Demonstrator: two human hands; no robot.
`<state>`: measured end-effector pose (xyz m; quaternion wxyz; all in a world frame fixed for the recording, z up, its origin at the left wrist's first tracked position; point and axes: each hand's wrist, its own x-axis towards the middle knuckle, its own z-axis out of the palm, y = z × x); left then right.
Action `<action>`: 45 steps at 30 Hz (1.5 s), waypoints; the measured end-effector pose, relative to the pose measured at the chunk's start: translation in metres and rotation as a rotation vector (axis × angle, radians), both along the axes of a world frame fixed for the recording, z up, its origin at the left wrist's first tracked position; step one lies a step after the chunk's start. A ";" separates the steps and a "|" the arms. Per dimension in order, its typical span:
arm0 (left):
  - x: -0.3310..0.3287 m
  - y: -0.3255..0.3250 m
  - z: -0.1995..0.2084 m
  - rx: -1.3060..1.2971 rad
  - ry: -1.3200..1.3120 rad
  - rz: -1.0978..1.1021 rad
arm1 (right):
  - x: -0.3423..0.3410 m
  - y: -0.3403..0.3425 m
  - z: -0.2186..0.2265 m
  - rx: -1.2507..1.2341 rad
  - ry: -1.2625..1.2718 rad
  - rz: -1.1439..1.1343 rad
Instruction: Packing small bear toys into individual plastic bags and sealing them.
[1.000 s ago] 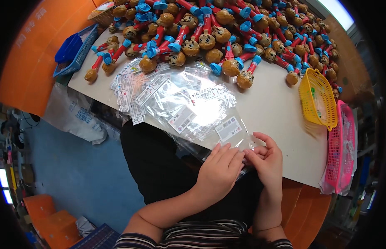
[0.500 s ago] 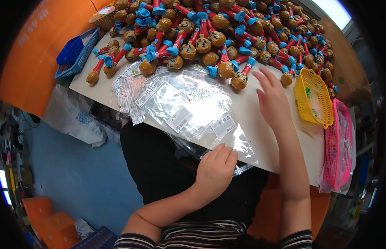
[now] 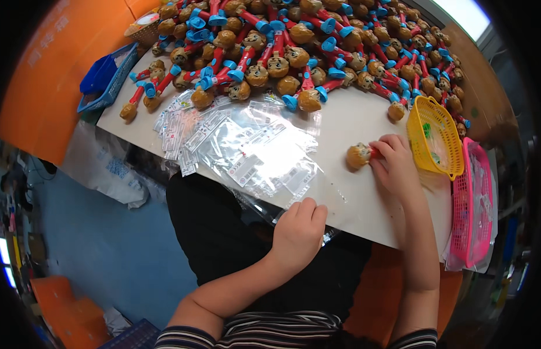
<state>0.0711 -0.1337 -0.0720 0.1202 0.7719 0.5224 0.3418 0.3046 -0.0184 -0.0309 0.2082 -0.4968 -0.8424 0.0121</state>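
My right hand (image 3: 397, 161) is closed around the red stem of a toy figure (image 3: 358, 156). Its brown, round head points left over the white table (image 3: 363, 198), and the fingers hide its blue end. At the table's near edge my left hand (image 3: 299, 234) is curled shut on the edge of a clear plastic bag (image 3: 261, 206). More clear bags with printed paper labels (image 3: 264, 154) lie overlapping just beyond that hand. A large heap of similar toy figures (image 3: 276, 67), brown-headed with red stems and blue ends, covers the back of the table.
To the right stand a yellow basket (image 3: 460, 152) with small green pieces and a pink basket (image 3: 462, 227) with clear packets. A blue basket (image 3: 116, 87) sits at the far left edge. A white plastic sack (image 3: 110, 166) rests below the table's left side.
My right hand has taken a toy figure from the near edge of the heap and drawn it back to the right. My left hand has barely moved and stays closed.
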 end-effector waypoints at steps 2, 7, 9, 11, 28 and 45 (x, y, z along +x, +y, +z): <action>0.004 0.003 0.004 0.001 -0.017 -0.012 | 0.021 -0.008 -0.004 0.031 -0.139 -0.040; 0.007 0.008 0.007 -0.043 -0.057 0.042 | 0.003 -0.072 0.039 -0.866 0.875 -0.042; 0.010 0.014 0.010 -0.063 -0.178 0.032 | -0.008 -0.101 0.043 -1.137 0.861 0.023; 0.008 0.018 0.013 -0.072 -0.208 0.024 | -0.016 -0.105 0.039 -1.243 0.832 0.061; 0.006 0.023 0.019 -0.069 -0.376 -0.011 | -0.042 -0.125 -0.014 0.078 0.335 -0.062; 0.007 0.022 0.027 0.030 -0.281 -0.156 | -0.066 -0.132 -0.020 -0.464 1.031 -0.298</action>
